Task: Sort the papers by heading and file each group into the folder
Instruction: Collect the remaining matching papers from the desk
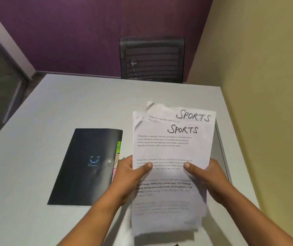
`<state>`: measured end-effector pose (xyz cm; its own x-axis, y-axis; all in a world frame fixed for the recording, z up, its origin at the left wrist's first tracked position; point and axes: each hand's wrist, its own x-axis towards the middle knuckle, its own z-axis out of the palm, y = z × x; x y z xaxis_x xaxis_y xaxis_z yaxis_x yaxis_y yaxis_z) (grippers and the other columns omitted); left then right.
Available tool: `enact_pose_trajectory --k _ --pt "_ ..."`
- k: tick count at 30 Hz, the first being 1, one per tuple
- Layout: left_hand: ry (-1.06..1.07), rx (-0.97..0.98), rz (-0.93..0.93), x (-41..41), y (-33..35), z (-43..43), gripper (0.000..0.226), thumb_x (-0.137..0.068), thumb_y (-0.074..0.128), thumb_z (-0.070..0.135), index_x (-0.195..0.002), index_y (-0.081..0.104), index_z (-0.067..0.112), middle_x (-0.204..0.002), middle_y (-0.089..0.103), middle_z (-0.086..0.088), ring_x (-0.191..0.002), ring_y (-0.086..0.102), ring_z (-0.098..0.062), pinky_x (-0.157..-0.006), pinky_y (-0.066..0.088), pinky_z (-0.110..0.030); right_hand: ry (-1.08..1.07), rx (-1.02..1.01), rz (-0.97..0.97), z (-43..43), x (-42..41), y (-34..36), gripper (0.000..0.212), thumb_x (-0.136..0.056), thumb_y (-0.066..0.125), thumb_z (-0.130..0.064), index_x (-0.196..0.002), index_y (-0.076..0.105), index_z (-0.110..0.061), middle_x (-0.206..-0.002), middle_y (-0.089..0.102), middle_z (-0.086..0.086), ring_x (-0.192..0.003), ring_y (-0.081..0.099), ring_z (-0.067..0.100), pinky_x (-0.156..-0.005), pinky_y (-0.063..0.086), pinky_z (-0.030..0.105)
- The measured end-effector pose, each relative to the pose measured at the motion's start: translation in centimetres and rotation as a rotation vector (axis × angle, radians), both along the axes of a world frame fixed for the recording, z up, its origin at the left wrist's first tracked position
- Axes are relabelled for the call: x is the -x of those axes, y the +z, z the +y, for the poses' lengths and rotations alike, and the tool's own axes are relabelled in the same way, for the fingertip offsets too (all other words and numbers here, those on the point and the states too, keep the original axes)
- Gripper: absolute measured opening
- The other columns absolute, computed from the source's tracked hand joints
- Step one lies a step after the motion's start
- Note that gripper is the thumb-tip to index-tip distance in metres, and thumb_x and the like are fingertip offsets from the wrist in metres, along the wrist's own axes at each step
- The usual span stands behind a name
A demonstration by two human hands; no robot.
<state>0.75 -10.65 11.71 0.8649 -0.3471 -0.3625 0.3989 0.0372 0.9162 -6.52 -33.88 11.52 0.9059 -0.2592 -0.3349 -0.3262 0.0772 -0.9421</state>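
A stack of white papers (170,148) is lifted above the table, and the top two sheets both read "SPORTS" in handwriting. My left hand (133,176) grips the stack's left edge, thumb on the front sheet. My right hand (206,176) grips the right edge the same way. The upper left corners of the sheets are creased. A black folder (87,166) with a blue smiley lies shut on the table left of the papers; coloured tabs (117,153) stick out of its right side.
The grey table (53,107) runs to a purple wall at the back and a beige wall on the right. A black mesh chair (152,58) stands behind the table's far edge. A glass partition is at far left.
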Motion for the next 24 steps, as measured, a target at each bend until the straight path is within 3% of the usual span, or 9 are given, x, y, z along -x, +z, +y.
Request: enact_pose_trajectory --k 2,5,8,11,15,17,20,24 --pt "-0.008 -0.043 -0.094 -0.1 -0.1 -0.2 0.021 -0.086 0.072 0.005 -0.104 0.075 0.015 -0.103 0.077 -0.003 -0.098 0.073 -0.021 -0.083 0.059 -0.033 -0.069 0.022 -0.061 -0.3 -0.1 -0.2 0.032 -0.074 0.086 -0.016 -0.103 0.073 -0.016 -0.101 0.079 0.001 -0.096 0.074 0.023 -0.072 0.057 0.028" --pt "0.030 -0.057 -0.192 -0.4 0.0 -0.8 0.018 -0.083 0.074 0.013 -0.099 0.077 0.020 -0.101 0.078 -0.002 -0.095 0.072 -0.019 -0.086 0.058 -0.037 -0.144 0.079 -0.118 -0.3 -0.5 -0.3 0.033 -0.076 0.084 -0.012 -0.103 0.070 -0.021 -0.103 0.078 0.000 -0.099 0.073 0.019 -0.090 0.056 0.043" --pt "0.058 -0.039 -0.271 -0.5 0.4 -1.4 0.025 -0.086 0.071 0.003 -0.099 0.074 0.025 -0.100 0.078 0.001 -0.096 0.073 -0.019 -0.084 0.058 -0.029 -0.145 0.081 -0.215 0.2 -0.6 0.9 0.035 -0.079 0.078 -0.002 -0.095 0.073 -0.033 -0.097 0.078 -0.008 -0.094 0.074 0.012 -0.088 0.056 0.036" --pt "0.058 -0.056 -0.320 -0.5 0.2 -1.6 0.031 -0.083 0.075 0.001 -0.101 0.070 0.027 -0.099 0.077 0.009 -0.097 0.072 -0.012 -0.086 0.057 -0.025 -0.100 0.046 -0.326 0.0 -0.4 1.1 0.044 -0.073 0.084 -0.005 -0.094 0.075 -0.043 -0.100 0.078 -0.005 -0.096 0.074 0.017 -0.085 0.059 0.033" --pt "0.008 -0.160 -0.398 -0.9 -0.7 -2.0 0.032 -0.080 0.079 0.007 -0.109 0.072 0.019 -0.103 0.076 0.005 -0.101 0.071 -0.012 -0.092 0.055 -0.031 -0.059 0.066 -0.317 -0.1 -0.2 0.4 0.042 -0.062 0.083 -0.031 -0.103 0.075 -0.022 -0.102 0.078 0.002 -0.097 0.074 0.021 -0.082 0.060 0.035" --pt "-0.021 -0.186 -0.424 -1.0 -1.1 -2.2 0.025 -0.082 0.076 0.004 -0.105 0.075 0.014 -0.097 0.077 0.009 -0.094 0.071 -0.006 -0.085 0.054 -0.024 -0.065 0.066 -0.290 -0.2 -0.1 -0.1 0.050 -0.060 0.082 -0.037 -0.105 0.072 -0.016 -0.100 0.078 0.004 -0.095 0.073 0.022 -0.081 0.058 0.033" --pt "-0.017 -0.207 -0.424 -0.8 -1.3 -2.5 0.023 -0.085 0.072 0.001 -0.093 0.075 0.023 -0.084 0.076 0.021 -0.082 0.069 0.005 -0.076 0.050 -0.012 -0.091 0.057 -0.274 -0.5 0.1 -0.7 0.052 -0.062 0.083 -0.035 -0.109 0.071 -0.018 -0.103 0.077 0.003 -0.099 0.072 0.020 -0.083 0.056 0.028" --pt "-0.012 -0.196 -0.431 -0.6 -0.9 -2.5 0.017 -0.088 0.070 0.006 -0.084 0.076 0.021 -0.073 0.073 0.015 -0.069 0.063 0.003 -0.067 0.049 -0.014 -0.115 0.004 -0.292 -0.8 0.5 -0.3 0.057 -0.071 0.076 -0.014 -0.125 0.061 -0.019 -0.098 0.078 0.005 -0.093 0.074 0.016 -0.079 0.057 0.021"
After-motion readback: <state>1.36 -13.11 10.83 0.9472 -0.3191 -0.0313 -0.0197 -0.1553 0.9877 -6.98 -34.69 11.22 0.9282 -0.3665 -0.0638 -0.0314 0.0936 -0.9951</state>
